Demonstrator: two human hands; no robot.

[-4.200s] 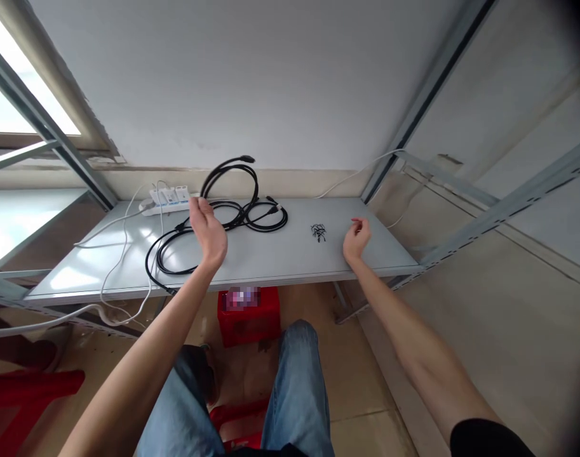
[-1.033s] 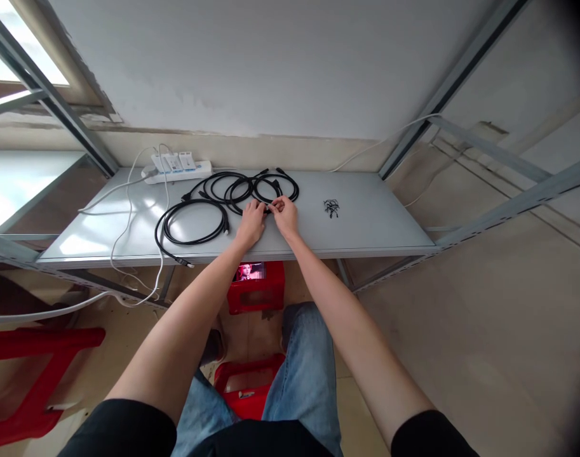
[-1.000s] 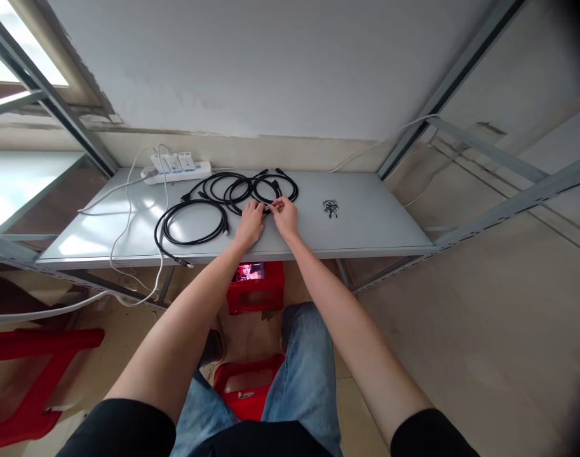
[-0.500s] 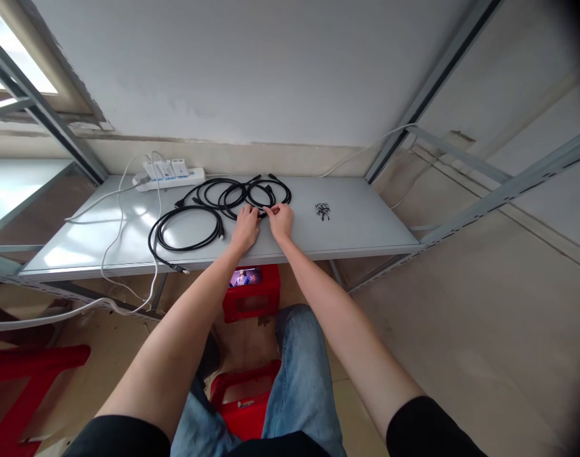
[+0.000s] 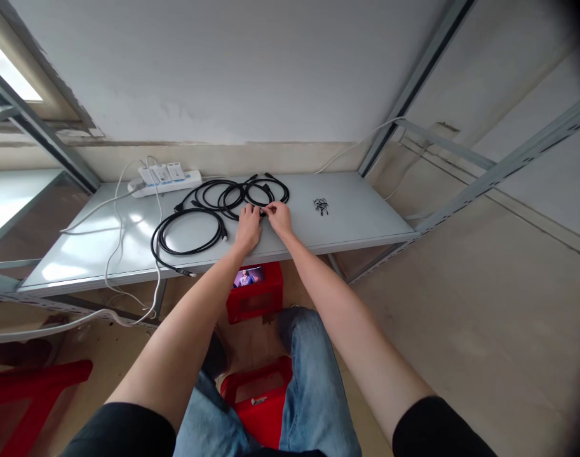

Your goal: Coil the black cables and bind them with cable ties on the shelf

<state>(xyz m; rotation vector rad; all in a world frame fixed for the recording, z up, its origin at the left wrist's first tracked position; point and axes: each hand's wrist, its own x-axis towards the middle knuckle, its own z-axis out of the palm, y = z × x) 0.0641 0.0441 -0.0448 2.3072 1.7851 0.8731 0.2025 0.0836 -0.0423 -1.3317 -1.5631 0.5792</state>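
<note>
- Shelf (image 5: 366, 222): grey, flat, set against the wall in a metal frame; supports the cables and the power strip.
- Red stool (image 5: 256, 306): on the floor below the front edge of the shelf.
- Near cable coil (image 5: 176, 253): black, lying at the left front of the shelf; one pale-tipped end projects past the front edge.
- Rear cable coils (image 5: 288, 192): black, overlapping, lying mid-shelf; their near side runs under the hands.
- Power strip (image 5: 181, 184): white, at the left rear, with white adapters fitted.
- Left hand (image 5: 248, 227): fingers bent over the near side of the rear cable coils; contact under the fingers is hidden, so whether it grips cannot be told.
- Right hand (image 5: 279, 217): thumb and forefinger in a narrow pinch just beside the left fingertips; the piece between them is too small to identify.
- Phone (image 5: 248, 277): screen lit, lying on the red stool.
- Black ties (image 5: 321, 206): thin, loosely tangled, on the shelf to the right of the hands, apart from the coils.
</note>
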